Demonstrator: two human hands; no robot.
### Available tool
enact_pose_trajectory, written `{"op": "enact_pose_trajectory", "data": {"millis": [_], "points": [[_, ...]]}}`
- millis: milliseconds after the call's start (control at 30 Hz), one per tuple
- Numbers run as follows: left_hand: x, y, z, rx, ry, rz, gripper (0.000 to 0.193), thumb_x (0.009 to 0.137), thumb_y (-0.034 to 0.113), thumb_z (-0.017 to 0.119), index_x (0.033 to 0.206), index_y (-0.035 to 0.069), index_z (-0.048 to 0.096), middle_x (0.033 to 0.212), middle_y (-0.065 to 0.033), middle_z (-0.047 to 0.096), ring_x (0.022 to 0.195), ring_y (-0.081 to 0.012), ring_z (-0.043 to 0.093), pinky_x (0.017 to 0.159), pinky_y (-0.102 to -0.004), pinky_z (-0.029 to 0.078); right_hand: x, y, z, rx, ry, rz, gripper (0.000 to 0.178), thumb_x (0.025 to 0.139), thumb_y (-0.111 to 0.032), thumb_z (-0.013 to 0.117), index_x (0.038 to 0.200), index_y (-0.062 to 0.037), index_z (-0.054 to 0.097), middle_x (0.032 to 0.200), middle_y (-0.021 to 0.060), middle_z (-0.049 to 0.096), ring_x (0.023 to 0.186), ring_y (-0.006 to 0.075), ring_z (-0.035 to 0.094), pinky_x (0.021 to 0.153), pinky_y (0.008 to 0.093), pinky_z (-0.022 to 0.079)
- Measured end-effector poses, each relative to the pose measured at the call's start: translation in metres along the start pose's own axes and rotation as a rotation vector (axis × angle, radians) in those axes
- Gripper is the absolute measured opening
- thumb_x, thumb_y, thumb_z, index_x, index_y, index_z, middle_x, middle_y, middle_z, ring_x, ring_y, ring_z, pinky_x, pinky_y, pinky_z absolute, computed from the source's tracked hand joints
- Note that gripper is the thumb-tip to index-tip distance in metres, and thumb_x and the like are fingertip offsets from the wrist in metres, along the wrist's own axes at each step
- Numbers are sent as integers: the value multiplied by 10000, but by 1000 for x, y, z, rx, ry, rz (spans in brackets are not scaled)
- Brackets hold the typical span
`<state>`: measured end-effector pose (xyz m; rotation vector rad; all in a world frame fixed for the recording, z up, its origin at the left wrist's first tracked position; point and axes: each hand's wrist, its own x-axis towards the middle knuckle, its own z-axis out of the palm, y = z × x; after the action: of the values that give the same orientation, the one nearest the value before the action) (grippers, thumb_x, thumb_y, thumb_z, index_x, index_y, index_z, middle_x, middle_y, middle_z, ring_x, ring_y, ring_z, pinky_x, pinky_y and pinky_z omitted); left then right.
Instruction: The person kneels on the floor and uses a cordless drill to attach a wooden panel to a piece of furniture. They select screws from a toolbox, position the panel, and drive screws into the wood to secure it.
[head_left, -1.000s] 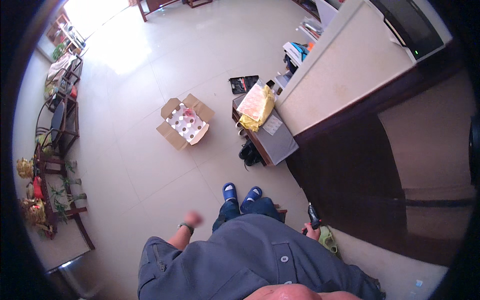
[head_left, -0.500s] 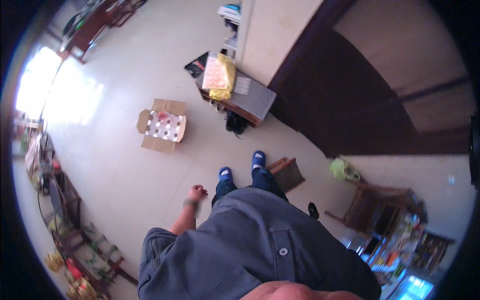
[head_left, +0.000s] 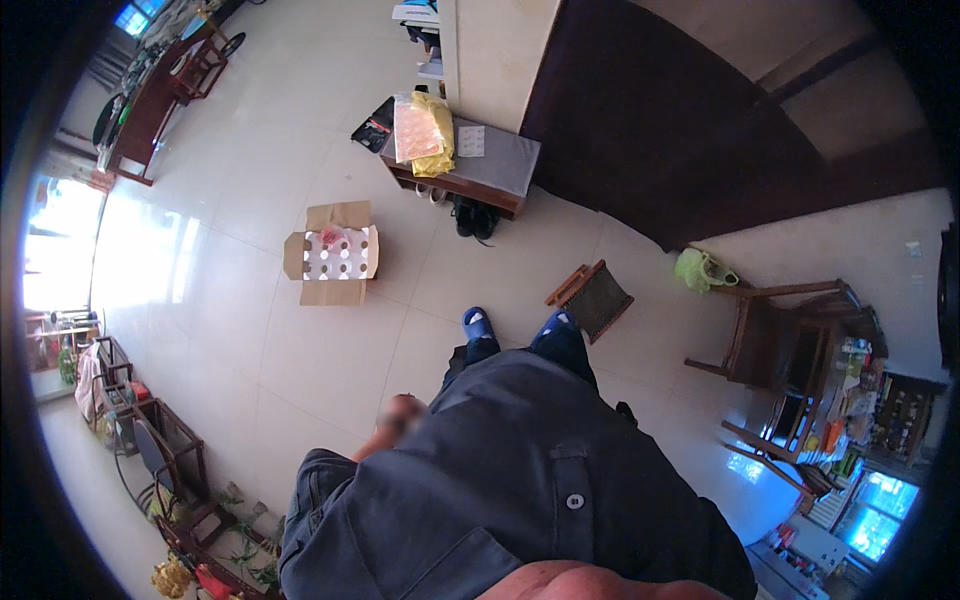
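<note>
My left hand (head_left: 403, 408) hangs at my left side, close to my dark grey shirt (head_left: 450, 470). Its fingers are partly hidden and too small to read, and nothing shows in it. My right hand is out of sight behind my body. An open cardboard box (head_left: 335, 292) with a white divider full of round holes sits on the floor ahead and left of my feet. On the divider lies a small pinkish-red thing (head_left: 332, 236). By my right blue slipper (head_left: 556, 322) is a low folding stool (head_left: 595, 302) with a dark seat.
A shoe bench (head_left: 500, 158) bearing a yellow bag (head_left: 432, 130) stands ahead, with black shoes (head_left: 474, 217) beside it. A green plastic bag (head_left: 703, 270) and a wooden chair (head_left: 760, 335) are at the right. Chairs and plants (head_left: 240, 520) line the left.
The view has turned, and the room's things have shifted in it. My feet have moved relative to the stool. My left hand has drawn nearer to my shirt.
</note>
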<state>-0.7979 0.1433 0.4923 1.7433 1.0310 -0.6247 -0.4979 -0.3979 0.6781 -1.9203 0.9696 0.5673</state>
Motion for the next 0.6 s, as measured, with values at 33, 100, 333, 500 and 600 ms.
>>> {"op": "enact_pose_trajectory", "data": {"millis": [33,100,333,500,600], "points": [[3,14,16,-79,-34,-74,183,884,89,549,1042,2,580,835,-125,656,750,-239,644,671,-371,550,-1,5,-14,-8,43,3,182,758,-129,707,885,-69,592,727,80,625,571,192,618,511,356,490],[1,42,25,-292,-73,-204,156,904,86,521,1021,-6,570,818,-137,645,719,-243,642,651,-380,562,-4,15,-28,-18,90,20,181,758,-131,707,885,-71,593,727,79,625,569,192,618,509,356,490],[37,95,-4,-753,-57,-168,202,943,144,513,1057,-20,547,793,-156,649,670,-271,665,604,-399,592,-9,48,-27,-81,67,61,179,756,-136,709,885,-80,598,727,77,626,565,194,619,502,356,489],[41,158,22,-838,-25,-76,165,945,115,509,1063,7,549,797,-130,642,670,-251,655,604,-368,576,-5,63,-65,-279,135,54,177,755,-140,710,885,-87,601,727,76,627,561,196,620,497,356,489],[21,172,33,-915,30,-75,128,928,112,530,1010,17,559,759,-117,613,638,-238,624,580,-372,559,6,71,-80,-417,143,36,176,754,-142,710,885,-90,603,727,76,628,559,196,621,494,356,488]]}}
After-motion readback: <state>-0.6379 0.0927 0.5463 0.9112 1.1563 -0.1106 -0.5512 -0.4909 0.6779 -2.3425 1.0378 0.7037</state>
